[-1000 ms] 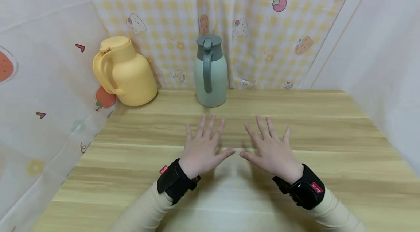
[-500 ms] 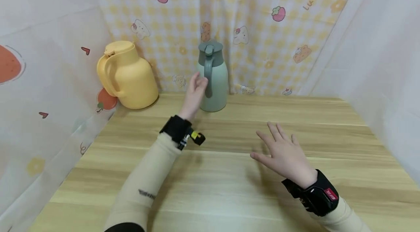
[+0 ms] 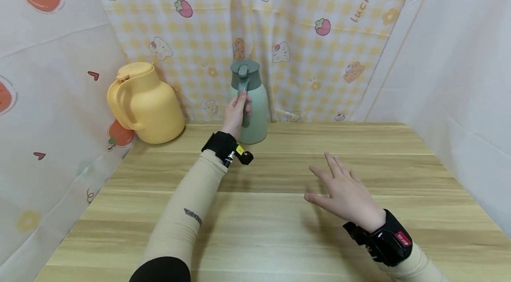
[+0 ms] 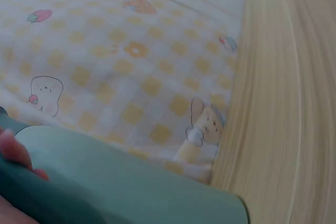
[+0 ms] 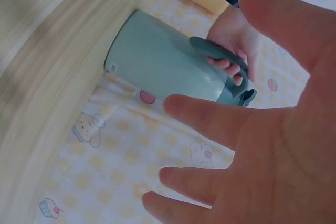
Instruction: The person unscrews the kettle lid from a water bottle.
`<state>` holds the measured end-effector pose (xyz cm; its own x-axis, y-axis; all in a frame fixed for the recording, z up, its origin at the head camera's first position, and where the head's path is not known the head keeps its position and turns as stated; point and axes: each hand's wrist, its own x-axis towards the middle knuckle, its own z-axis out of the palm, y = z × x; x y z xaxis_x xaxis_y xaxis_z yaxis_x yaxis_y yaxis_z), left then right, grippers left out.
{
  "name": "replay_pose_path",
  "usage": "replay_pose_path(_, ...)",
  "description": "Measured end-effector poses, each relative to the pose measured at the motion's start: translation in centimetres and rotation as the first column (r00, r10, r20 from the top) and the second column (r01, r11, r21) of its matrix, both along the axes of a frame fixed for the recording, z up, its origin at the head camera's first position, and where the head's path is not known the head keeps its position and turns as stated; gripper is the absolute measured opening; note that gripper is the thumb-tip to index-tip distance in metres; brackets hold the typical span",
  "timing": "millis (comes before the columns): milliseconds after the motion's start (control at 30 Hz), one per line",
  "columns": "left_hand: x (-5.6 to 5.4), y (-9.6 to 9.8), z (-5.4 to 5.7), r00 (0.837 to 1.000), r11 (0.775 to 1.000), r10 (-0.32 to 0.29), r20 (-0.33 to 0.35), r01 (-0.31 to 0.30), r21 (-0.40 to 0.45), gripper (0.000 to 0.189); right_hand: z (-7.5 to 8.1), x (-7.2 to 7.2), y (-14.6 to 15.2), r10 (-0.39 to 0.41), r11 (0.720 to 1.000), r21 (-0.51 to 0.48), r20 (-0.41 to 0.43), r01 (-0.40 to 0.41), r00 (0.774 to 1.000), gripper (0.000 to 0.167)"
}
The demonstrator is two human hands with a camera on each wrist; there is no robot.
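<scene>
A light green thermos jug [image 3: 257, 113] with a darker green lid and handle stands upright at the back of the table. My left hand [image 3: 235, 113] grips its handle, the fingertips showing on the inner side. In the right wrist view those fingers [image 5: 231, 69] curl through the handle of the jug [image 5: 163, 59]. The left wrist view shows the jug's body [image 4: 121, 177] up close, with only part of the hand in sight. My right hand [image 3: 345, 193] hovers over the table at the right, fingers spread and holding nothing.
A yellow jug [image 3: 155, 104] with a handle stands at the back left, beside the white side curtain [image 3: 52, 95]. A yellow checked curtain [image 3: 191, 51] hangs right behind the green jug. The wooden table [image 3: 279, 237] spreads out in front.
From lying spread over the table, my left hand has reached forward and taken hold of the green jug's handle. My right hand has shifted slightly to the right. The jug still stands in place.
</scene>
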<state>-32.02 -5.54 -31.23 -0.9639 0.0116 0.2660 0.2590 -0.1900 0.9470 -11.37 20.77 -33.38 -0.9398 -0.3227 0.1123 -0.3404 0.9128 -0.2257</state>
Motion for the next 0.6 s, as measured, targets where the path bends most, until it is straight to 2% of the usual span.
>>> replay_pose_path(167, 0.3, -0.3, -0.1, 0.996, 0.996, -0.082, 0.029, 0.081, 0.029, 0.041, 0.0, 0.1, -0.1, 0.025, 1.0, -0.017, 0.015, -0.025, 1.0, 0.076)
replay_pose_path(300, 0.8, -0.5, -0.1, 0.994, 0.993, -0.107, 0.039, 0.104, 0.059, 0.043, 0.0, 0.0, -0.2, 0.037, 0.999, -0.027, 0.022, -0.036, 0.999, 0.076)
replay_pose_path(467, 2.0, -0.3, 0.1, 0.991, 0.991, -0.131, 0.028, 0.13, 0.042, 0.045, 0.1, -0.4, -0.3, 0.055, 0.998, -0.032, 0.03, -0.054, 0.998, 0.076)
replay_pose_path(600, 3.4, 0.2, 0.1, 0.985, 0.984, -0.174, 0.02, 0.173, 0.031, 0.047, 0.1, -0.5, -0.3, 0.06, 0.998, -0.031, 0.034, -0.059, 0.998, 0.079)
